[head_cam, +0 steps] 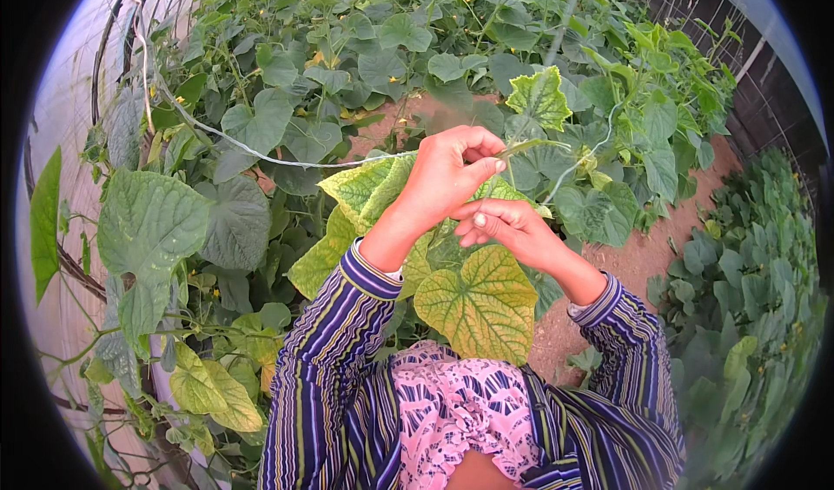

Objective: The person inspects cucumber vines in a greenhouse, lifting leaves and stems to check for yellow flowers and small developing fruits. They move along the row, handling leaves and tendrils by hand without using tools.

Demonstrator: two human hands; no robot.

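My left hand (449,174) pinches a thin green cucumber vine stem (535,144) between thumb and fingers. Just below it on the right is my right hand (515,230), its thumb bent against curled fingers; whatever lies between them is hidden. A pale twine (306,164) sags in from the left and passes behind my left hand. Another length of twine (583,158) hangs slack to the right. Under my hands spreads a yellowing leaf with green veins (479,301), and more yellow-green leaves (329,255) show left of it. A bright green young leaf (539,99) stands above my hands.
Dense cucumber foliage (404,34) with small yellow flowers fills the far side. A bare soil path (690,197) runs along the right, beside another row of plants (749,294). Plastic greenhouse sheeting (68,99) curves up at left. A large leaf (153,229) hangs nearby.
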